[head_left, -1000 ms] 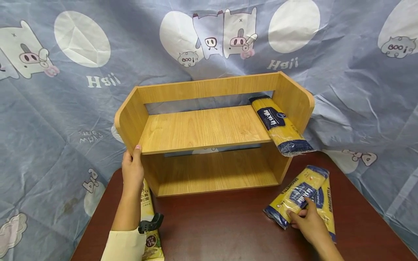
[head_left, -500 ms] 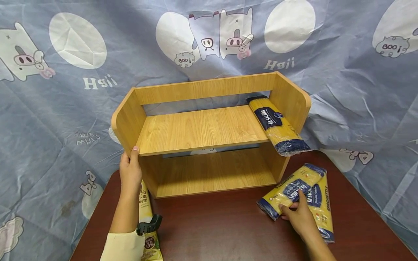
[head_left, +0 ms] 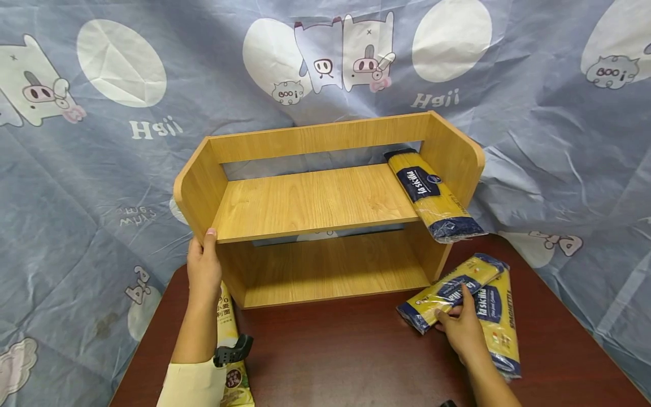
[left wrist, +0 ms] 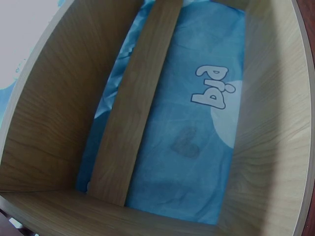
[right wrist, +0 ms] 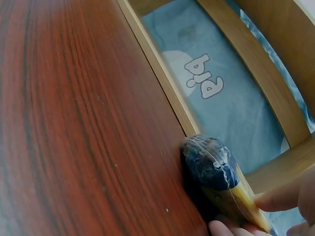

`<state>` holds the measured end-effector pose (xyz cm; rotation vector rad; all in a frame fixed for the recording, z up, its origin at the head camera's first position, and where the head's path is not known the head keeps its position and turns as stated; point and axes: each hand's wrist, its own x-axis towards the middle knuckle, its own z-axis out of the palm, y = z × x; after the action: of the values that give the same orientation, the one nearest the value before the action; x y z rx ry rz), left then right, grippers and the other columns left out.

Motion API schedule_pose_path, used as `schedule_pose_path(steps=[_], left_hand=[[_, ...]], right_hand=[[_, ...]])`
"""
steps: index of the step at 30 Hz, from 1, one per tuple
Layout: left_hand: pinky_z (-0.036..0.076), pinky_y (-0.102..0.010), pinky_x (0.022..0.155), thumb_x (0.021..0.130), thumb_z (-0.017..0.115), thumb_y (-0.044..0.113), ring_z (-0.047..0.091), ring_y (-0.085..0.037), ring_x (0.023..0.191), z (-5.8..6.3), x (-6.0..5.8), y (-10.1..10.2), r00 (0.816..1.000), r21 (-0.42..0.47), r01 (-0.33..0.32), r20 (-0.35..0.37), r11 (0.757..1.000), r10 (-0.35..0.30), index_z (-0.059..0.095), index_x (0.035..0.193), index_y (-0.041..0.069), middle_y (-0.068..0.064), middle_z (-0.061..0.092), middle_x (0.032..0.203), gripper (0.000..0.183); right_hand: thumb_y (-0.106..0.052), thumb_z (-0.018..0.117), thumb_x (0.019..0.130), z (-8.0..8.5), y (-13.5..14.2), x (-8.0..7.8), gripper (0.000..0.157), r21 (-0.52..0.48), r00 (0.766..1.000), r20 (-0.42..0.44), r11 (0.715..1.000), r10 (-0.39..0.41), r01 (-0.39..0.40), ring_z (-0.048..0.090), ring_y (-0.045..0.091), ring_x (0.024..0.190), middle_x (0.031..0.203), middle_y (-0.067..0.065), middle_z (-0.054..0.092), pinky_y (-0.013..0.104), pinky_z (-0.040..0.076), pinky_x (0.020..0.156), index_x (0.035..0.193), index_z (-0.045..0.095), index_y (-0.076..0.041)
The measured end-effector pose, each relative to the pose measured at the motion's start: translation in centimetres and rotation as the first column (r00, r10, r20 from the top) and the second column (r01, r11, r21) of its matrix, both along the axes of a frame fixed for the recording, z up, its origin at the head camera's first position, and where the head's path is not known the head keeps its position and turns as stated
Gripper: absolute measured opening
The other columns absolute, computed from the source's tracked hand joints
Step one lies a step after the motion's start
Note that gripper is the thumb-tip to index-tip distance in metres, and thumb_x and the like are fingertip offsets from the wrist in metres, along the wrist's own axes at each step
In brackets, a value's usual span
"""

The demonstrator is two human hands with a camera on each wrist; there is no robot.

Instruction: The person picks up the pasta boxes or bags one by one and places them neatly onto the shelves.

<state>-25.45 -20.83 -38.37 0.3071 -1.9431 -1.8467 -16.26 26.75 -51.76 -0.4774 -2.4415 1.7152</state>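
My left hand (head_left: 204, 265) grips the left side of a two-tier wooden shelf (head_left: 315, 198), its thumb at the front edge of the upper board. At the right, my right hand (head_left: 461, 328) pinches a yellow and blue spaghetti pack (head_left: 452, 291) between thumb and fingers. That pack lies slanted, partly over a second spaghetti pack (head_left: 500, 322) on the table. In the right wrist view, the held pack's blue end (right wrist: 211, 162) is close to the shelf's lower front edge. A third spaghetti pack (head_left: 429, 195) lies on the upper board, its front end jutting past the edge.
The shelf stands on a dark red-brown table (head_left: 346, 356). A yellow noodle pack (head_left: 229, 339) lies by the left forearm, partly hidden behind it. Behind everything hangs a blue-grey cloth (head_left: 213, 68) with cartoon pigs.
The right hand has moved left and slightly away from me with the held spaghetti pack, uncovering more of the pack beneath. The left hand keeps its grip on the shelf.
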Motion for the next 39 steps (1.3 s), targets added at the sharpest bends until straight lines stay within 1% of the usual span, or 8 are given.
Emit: schedule_pose_path(steps=[11,18,22,26,28,31,34,39], left_hand=[[0.039,-0.028,0.099,0.106,0.047,0.045,0.051,-0.014,0.116,-0.1,0.0,0.2,1.0,0.01,-0.001,-0.013,1.0,0.001,0.053,0.145,0.016,0.004,0.051,0.128,0.049],[0.039,-0.028,0.098,0.105,0.047,0.047,0.051,-0.012,0.114,-0.2,-0.1,0.1,1.0,-0.003,-0.012,-0.008,1.0,0.012,0.055,0.142,0.016,0.007,0.05,0.123,0.049],[0.04,-0.029,0.098,0.105,0.047,0.047,0.051,-0.01,0.11,-0.1,-0.1,0.1,1.0,-0.008,-0.013,-0.003,1.0,0.013,0.055,0.142,0.016,0.008,0.05,0.121,0.049],[0.04,-0.03,0.097,0.105,0.046,0.048,0.052,-0.008,0.108,-0.1,-0.1,-0.1,1.0,0.001,-0.013,0.003,1.0,0.013,0.054,0.143,0.016,0.007,0.052,0.121,0.05],[0.04,-0.03,0.097,0.105,0.046,0.048,0.053,-0.008,0.108,-0.2,0.0,-0.1,1.0,0.013,-0.012,0.001,1.0,0.012,0.054,0.144,0.016,0.007,0.053,0.122,0.05],[0.041,-0.03,0.097,0.105,0.047,0.047,0.054,-0.008,0.107,-0.1,0.1,0.0,1.0,0.031,-0.013,-0.009,0.999,0.014,0.054,0.144,0.016,0.007,0.054,0.12,0.05],[0.042,-0.029,0.096,0.105,0.047,0.046,0.055,-0.009,0.106,-0.1,0.1,0.1,1.0,0.037,-0.017,-0.018,0.999,0.018,0.055,0.142,0.014,0.007,0.055,0.119,0.049],[0.042,-0.03,0.096,0.105,0.047,0.047,0.055,-0.009,0.106,-0.1,0.0,0.2,1.0,0.023,-0.007,-0.02,1.0,0.008,0.055,0.142,0.014,0.007,0.054,0.118,0.049]], right_hand=[[0.0,0.05,0.102,0.7,2.2,-0.2,0.09,-0.03,0.997,0.001,0.996,-0.08,0.08,0.061,0.006,0.073,0.112,0.021,0.046,0.029,0.062,0.069,0.161,-0.016,-0.018],[-0.01,0.056,0.101,0.5,3.6,-1.4,0.09,-0.115,0.981,0.023,0.974,-0.194,0.195,0.058,-0.004,0.072,0.12,0.016,0.049,0.014,0.054,0.067,0.162,-0.01,-0.011],[-0.026,0.061,0.1,0.4,3.8,-1.7,0.094,-0.155,0.978,0.082,0.967,-0.194,0.204,0.052,-0.011,0.073,0.142,0.026,0.041,0.008,0.047,0.067,0.162,-0.007,-0.006],[-0.03,0.062,0.1,0.7,3.4,-2.0,0.092,-0.24,0.984,0.088,0.956,-0.153,0.17,0.048,-0.018,0.076,0.159,0.033,0.027,0.003,0.042,0.07,0.161,-0.002,-0.001],[-0.029,0.062,0.1,0.8,3.2,-2.2,0.088,-0.256,0.986,0.087,0.953,-0.144,0.162,0.05,-0.018,0.077,0.156,0.029,0.037,0.003,0.043,0.071,0.16,0.006,0.003],[-0.028,0.063,0.1,0.7,3.1,-2.5,0.079,-0.216,0.989,0.092,0.967,-0.119,0.136,0.056,-0.014,0.077,0.125,0.009,0.066,0.007,0.047,0.071,0.157,0.02,0.006],[-0.026,0.064,0.1,0.5,3.0,-2.6,0.072,-0.187,0.992,0.084,0.976,-0.099,0.113,0.06,-0.01,0.077,0.103,-0.012,0.066,0.012,0.051,0.07,0.154,0.028,0.006],[-0.024,0.06,0.102,0.5,2.7,-2.5,0.072,-0.137,0.996,0.073,0.989,-0.052,0.061,0.059,-0.011,0.079,0.134,0.019,0.058,0.012,0.051,0.072,0.156,0.023,0.003]])
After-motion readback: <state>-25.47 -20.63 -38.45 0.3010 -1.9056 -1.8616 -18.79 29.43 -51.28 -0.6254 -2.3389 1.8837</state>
